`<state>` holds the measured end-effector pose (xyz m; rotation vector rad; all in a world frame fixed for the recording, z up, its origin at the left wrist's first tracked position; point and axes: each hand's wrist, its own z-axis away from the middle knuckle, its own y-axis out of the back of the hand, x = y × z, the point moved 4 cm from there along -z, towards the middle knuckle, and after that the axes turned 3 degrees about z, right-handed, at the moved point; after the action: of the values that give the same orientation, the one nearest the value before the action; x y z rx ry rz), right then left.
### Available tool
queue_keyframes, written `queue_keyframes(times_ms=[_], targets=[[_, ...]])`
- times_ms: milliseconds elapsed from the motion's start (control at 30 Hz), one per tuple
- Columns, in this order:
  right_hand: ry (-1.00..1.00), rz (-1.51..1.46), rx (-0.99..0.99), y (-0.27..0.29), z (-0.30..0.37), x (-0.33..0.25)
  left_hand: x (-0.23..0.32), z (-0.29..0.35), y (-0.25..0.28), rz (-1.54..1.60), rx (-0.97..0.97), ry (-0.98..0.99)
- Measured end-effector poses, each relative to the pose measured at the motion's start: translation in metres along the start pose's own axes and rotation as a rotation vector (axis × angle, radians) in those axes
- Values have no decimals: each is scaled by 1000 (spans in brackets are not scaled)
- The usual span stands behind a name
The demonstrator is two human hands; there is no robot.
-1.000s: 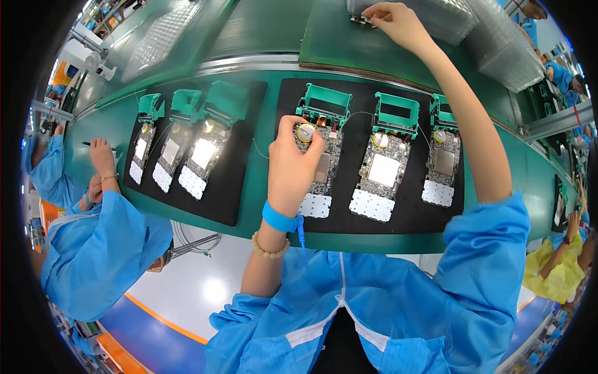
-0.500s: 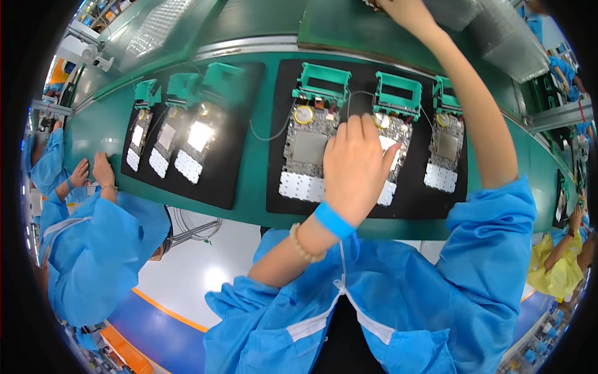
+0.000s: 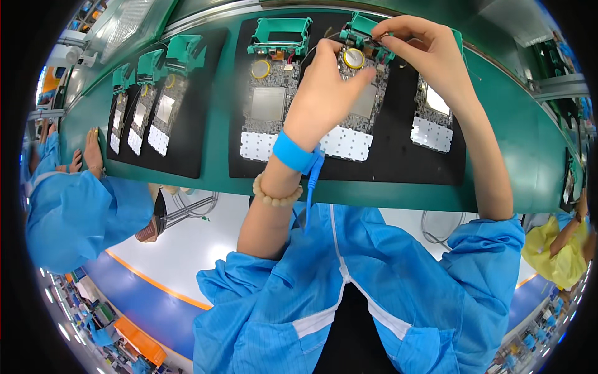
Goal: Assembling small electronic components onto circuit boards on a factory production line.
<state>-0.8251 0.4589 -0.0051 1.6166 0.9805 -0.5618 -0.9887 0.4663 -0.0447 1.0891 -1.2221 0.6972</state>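
My left hand (image 3: 324, 90) lies across the left side of the middle circuit board (image 3: 360, 103). Its fingers bend toward the board's green plastic frame (image 3: 364, 26), and its thumb stands apart, beside a round yellow-rimmed coin cell (image 3: 354, 58). At the right end of that frame, my right hand (image 3: 430, 53) pinches thumb and forefinger together on something small and dark, too hidden to name. Another board (image 3: 268, 96), with its own green frame (image 3: 280, 34), lies to the left. A third board (image 3: 434, 115) is partly behind my right hand.
The boards rest on a black mat (image 3: 411, 168) on the green bench (image 3: 215, 118). A second black mat (image 3: 190, 140) at left carries several similar boards. A co-worker's hand (image 3: 93, 153) rests at the bench's left edge. A blue band and cord (image 3: 299, 156) circle my left wrist.
My right hand has come back from the far side of the bench to the middle board's green frame. The left hand has shifted up along that board. The whole view has shifted.
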Motion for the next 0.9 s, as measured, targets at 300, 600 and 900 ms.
queue_keyframes(times_ms=[300, 600, 900], targets=[[594, -685, -26, -12, -5, -7, -3, -3, -5, 145, 146, -73], [-196, -243, 66, -3, 3, -10, 15, -4, -6, 23, 123, -269], [-111, -289, 236, 9, -2, -9, 7, -5, 3, 87, 272, -328]])
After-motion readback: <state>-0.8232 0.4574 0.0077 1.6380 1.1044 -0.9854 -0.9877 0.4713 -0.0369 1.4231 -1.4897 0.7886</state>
